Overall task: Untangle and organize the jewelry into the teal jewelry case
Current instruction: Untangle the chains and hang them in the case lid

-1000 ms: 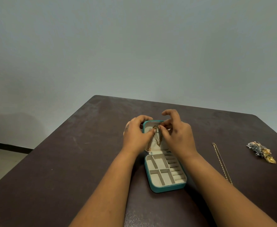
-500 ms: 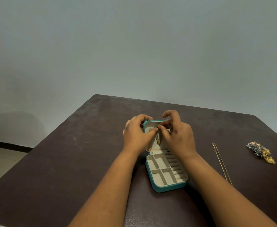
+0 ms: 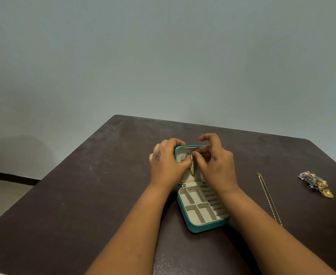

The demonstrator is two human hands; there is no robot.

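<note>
The small teal jewelry case with a cream lining (image 3: 200, 228) sits open on the dark brown table (image 3: 83, 195). Its bottom slots hold nothing. A thin gold chain (image 3: 192, 169) hangs inside the raised lid. The left hand (image 3: 166, 165) grips the lid edge, thumb on the chain. The right hand (image 3: 215, 165) pinches the chain's top. A long gold chain (image 3: 268, 198) and a gold and grey jewelry clump (image 3: 316, 184) lie to the right.

Both bare forearms are stretched toward frame centre; the left hand (image 3: 167, 163) is curled, the right hand (image 3: 215, 162) pinched at thumb and forefinger, fingertips nearly met.
</note>
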